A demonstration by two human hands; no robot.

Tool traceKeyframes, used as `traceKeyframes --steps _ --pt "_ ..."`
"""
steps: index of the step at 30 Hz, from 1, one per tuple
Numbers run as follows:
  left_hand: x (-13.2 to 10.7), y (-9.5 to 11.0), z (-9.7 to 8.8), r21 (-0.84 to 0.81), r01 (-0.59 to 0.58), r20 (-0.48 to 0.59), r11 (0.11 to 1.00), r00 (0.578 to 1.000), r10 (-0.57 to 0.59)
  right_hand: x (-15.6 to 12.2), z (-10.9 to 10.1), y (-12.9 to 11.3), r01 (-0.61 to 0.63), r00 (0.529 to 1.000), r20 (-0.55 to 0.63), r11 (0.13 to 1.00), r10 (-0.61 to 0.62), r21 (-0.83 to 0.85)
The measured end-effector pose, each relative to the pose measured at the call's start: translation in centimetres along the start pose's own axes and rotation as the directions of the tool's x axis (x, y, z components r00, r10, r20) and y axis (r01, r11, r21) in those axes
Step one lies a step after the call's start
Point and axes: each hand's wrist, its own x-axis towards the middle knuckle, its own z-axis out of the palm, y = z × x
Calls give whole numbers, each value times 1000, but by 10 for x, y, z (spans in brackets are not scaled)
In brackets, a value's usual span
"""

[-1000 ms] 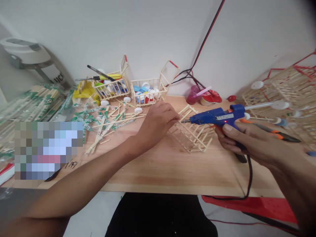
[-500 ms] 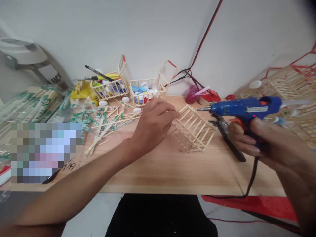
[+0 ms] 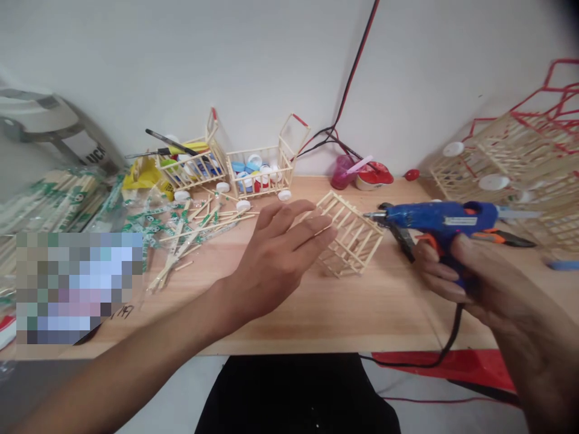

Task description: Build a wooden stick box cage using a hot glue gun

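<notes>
Right away, the blue hot glue gun (image 3: 434, 217) sits gripped in the right hand (image 3: 470, 271), long axis level, nozzle pointing left toward a tilted, ladder-like frame of wooden sticks (image 3: 350, 235). Just left of that frame, the left hand (image 3: 275, 259) spreads wide, holding nothing.

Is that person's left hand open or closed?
Open: the left hand has its fingers stretched out and grips nothing, next to the wooden stick frame.
</notes>
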Motion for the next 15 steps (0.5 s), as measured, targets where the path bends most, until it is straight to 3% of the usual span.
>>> traceKeyframes --steps 5,15 --pt "-3 1 7 13 25 13 1000 1000 -25 0 -1 14 -18 1000 18 985 22 -169" --pt "-11 4 13 158 -54 135 986 990 33 3 -3 18 -20 998 54 980 31 -198"
